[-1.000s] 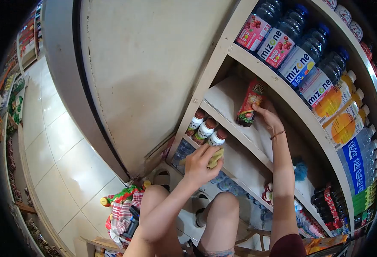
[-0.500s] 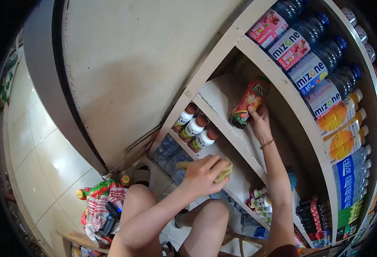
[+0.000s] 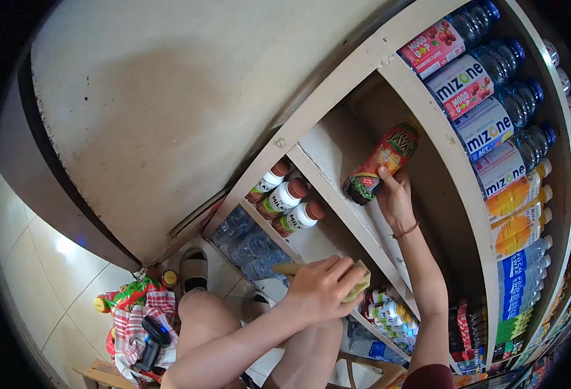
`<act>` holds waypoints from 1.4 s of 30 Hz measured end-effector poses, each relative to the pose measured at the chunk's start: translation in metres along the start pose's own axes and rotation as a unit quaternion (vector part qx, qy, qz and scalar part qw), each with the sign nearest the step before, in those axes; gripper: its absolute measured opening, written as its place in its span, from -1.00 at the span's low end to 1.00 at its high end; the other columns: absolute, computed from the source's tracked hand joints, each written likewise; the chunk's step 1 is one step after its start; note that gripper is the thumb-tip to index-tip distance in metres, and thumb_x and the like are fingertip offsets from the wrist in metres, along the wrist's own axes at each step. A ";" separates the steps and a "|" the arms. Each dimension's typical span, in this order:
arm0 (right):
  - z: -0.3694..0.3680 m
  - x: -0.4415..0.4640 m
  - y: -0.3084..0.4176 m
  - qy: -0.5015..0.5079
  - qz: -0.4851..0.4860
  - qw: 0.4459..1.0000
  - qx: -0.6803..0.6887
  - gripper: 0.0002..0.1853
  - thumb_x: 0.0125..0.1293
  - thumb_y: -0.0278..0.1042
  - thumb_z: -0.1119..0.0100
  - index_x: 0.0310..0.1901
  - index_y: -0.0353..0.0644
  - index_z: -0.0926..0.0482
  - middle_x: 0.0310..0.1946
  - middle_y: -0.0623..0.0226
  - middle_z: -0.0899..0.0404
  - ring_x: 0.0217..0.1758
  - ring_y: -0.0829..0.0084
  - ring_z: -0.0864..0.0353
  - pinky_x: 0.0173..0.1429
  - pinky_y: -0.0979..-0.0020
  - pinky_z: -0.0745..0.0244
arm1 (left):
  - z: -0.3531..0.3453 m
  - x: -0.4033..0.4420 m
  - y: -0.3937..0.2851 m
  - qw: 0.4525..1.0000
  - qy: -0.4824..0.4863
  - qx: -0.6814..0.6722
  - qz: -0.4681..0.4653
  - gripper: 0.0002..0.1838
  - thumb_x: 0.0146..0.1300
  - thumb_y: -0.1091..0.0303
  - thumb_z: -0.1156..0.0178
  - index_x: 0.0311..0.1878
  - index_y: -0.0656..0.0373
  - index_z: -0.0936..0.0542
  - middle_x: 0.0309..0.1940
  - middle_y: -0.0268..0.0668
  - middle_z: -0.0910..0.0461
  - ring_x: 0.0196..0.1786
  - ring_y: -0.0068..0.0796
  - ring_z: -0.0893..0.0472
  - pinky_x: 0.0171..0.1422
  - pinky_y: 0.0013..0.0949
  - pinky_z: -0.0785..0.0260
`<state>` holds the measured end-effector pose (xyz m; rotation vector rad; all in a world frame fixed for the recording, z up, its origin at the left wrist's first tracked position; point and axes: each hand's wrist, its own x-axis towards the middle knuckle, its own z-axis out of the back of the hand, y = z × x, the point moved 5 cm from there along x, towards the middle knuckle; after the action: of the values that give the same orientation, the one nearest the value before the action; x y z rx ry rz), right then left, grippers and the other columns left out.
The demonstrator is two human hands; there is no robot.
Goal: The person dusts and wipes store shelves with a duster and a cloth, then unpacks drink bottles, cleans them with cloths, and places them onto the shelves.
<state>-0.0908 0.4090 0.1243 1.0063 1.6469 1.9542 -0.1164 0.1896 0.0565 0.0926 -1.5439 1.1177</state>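
Note:
My right hand [image 3: 397, 194] is closed round a red-labelled Javana tea bottle [image 3: 389, 157], which it holds tilted inside a shelf compartment. The bottle's lower end is over the white shelf board [image 3: 337, 170]; whether it touches the board I cannot tell. Lower and to the left, my left hand [image 3: 321, 288] grips a folded yellowish cloth [image 3: 359, 282], whose other end sticks out behind the knuckles. That hand is in front of the lower shelf, just below several white Milku bottles [image 3: 296, 217] with brown caps.
Mizone bottles [image 3: 486, 129] fill the curved shelf at right, above orange drinks [image 3: 515, 233]. Clear water bottles [image 3: 253, 249] lie low behind the left hand. Small bottles [image 3: 389, 311] stand farther right. A checked cloth [image 3: 130, 330] with a dark device [image 3: 152, 340] on it lies beside my knee.
The whole view has shifted slightly. The tea bottle leans over more in my right hand, its lower end swung toward the left. My left hand still grips the cloth.

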 end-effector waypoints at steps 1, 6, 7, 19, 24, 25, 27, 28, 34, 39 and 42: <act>0.003 0.002 -0.002 -0.002 0.006 1.000 -0.011 -0.53 0.16 -0.46 -0.17 0.08 -0.27 -0.24 -0.06 0.21 -0.40 0.03 0.34 -0.42 0.18 0.24 -0.31 | -0.001 -0.001 -0.001 1.000 0.001 -0.006 0.003 -0.67 -0.18 0.34 -0.28 -0.26 0.14 -0.51 -0.43 -0.30 -0.45 -0.42 -0.34 -0.53 -0.43 -0.33 -0.43; 0.011 0.005 -0.007 0.018 0.011 1.000 -0.016 -0.52 0.15 -0.39 -0.20 0.06 -0.29 -0.25 -0.03 0.18 -0.41 0.05 0.30 -0.43 0.20 0.22 -0.32 | -0.007 -0.005 -0.006 1.000 0.014 -0.019 0.004 -0.68 -0.15 0.31 -0.28 -0.26 0.13 -0.50 -0.42 -0.30 -0.45 -0.42 -0.34 -0.53 -0.43 -0.33 -0.43; 0.009 0.005 -0.005 0.034 0.006 0.999 -0.008 -0.52 0.14 -0.38 -0.21 0.05 -0.29 -0.26 -0.02 0.17 -0.42 0.07 0.29 -0.43 0.20 0.22 -0.32 | -0.007 -0.006 -0.006 1.000 0.015 -0.020 0.007 -0.68 -0.14 0.30 -0.28 -0.26 0.13 -0.50 -0.42 -0.30 -0.45 -0.42 -0.34 -0.53 -0.43 -0.33 -0.43; -0.010 0.014 -0.032 -0.022 0.015 0.999 -0.036 -0.45 0.06 -0.55 -0.25 0.06 -0.18 -0.19 -0.14 0.30 -0.45 -0.08 0.44 -0.49 0.06 0.37 -0.40 | -0.009 -0.007 -0.003 0.998 0.064 0.006 0.023 -0.69 -0.11 0.28 -0.25 -0.23 0.11 -0.51 -0.40 -0.30 -0.46 -0.38 -0.32 -0.55 -0.42 -0.30 -0.45; -0.010 0.015 -0.033 -0.044 0.009 0.999 -0.030 -0.48 0.06 -0.55 -0.24 0.03 -0.17 -0.22 -0.20 0.32 -0.46 -0.14 0.45 -0.50 0.01 0.38 -0.43 | -0.008 -0.008 -0.002 0.996 0.077 0.007 0.034 -0.69 -0.11 0.31 -0.24 -0.23 0.12 -0.51 -0.41 -0.30 -0.47 -0.40 -0.31 -0.55 -0.42 -0.29 -0.44; -0.010 0.016 -0.034 -0.020 0.000 0.999 -0.029 -0.54 0.09 -0.46 -0.21 0.01 -0.18 -0.26 -0.24 0.30 -0.48 -0.17 0.42 -0.52 -0.02 0.37 -0.44 | -0.008 -0.008 -0.001 0.997 0.074 0.008 0.033 -0.69 -0.11 0.32 -0.24 -0.23 0.12 -0.51 -0.41 -0.29 -0.47 -0.40 -0.31 -0.55 -0.42 -0.29 -0.44; -0.007 0.019 -0.031 0.029 -0.015 0.999 -0.027 -0.62 0.16 -0.28 -0.15 -0.03 -0.20 -0.33 -0.31 0.26 -0.50 -0.21 0.36 -0.54 -0.06 0.35 -0.46 | -0.008 -0.007 0.002 0.997 0.064 0.006 0.032 -0.71 -0.11 0.32 -0.23 -0.24 0.12 -0.51 -0.42 -0.28 -0.47 -0.41 -0.29 -0.55 -0.42 -0.29 -0.44; -0.008 0.017 -0.032 0.074 -0.096 0.991 0.057 -0.59 0.15 -0.18 -0.11 -0.03 -0.21 -0.33 -0.32 0.24 -0.50 -0.24 0.33 -0.55 -0.10 0.33 -0.47 | -0.008 -0.007 0.004 0.998 0.058 0.006 0.031 -0.71 -0.11 0.33 -0.23 -0.24 0.12 -0.51 -0.42 -0.28 -0.47 -0.42 -0.28 -0.55 -0.42 -0.29 -0.44; 0.003 -0.013 -0.015 0.144 -0.282 0.948 0.045 -0.52 0.16 0.04 -0.02 -0.12 -0.27 -0.38 -0.37 0.13 -0.53 -0.41 0.26 -0.58 -0.30 0.23 -0.52 | -0.010 -0.008 0.007 0.995 0.080 0.029 0.047 -0.76 -0.09 0.33 -0.21 -0.27 0.11 -0.51 -0.43 -0.27 -0.47 -0.43 -0.27 -0.55 -0.42 -0.28 -0.44; 0.002 -0.012 0.043 0.195 -0.007 0.908 -0.370 -0.34 0.03 -0.17 -0.30 0.12 -0.29 -0.27 -0.06 0.24 -0.43 0.03 0.47 -0.39 0.14 0.45 -0.27 | -0.016 -0.010 0.006 0.994 0.092 0.038 0.046 -0.75 -0.08 0.32 -0.21 -0.27 0.11 -0.51 -0.43 -0.27 -0.48 -0.42 -0.27 -0.56 -0.41 -0.28 -0.44; -0.017 -0.026 0.054 0.197 0.111 0.888 -0.400 -0.25 -0.02 -0.31 -0.36 0.19 -0.26 -0.20 0.07 0.29 -0.34 0.17 0.48 -0.28 0.26 0.44 -0.15 | -0.021 -0.010 0.006 0.993 0.099 0.043 0.044 -0.75 -0.08 0.31 -0.21 -0.27 0.11 -0.51 -0.42 -0.27 -0.48 -0.41 -0.26 -0.56 -0.40 -0.29 -0.44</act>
<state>-0.0776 0.3666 0.1685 0.4909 0.7042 2.7604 -0.1016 0.2019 0.0422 -0.0272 -1.3352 1.2244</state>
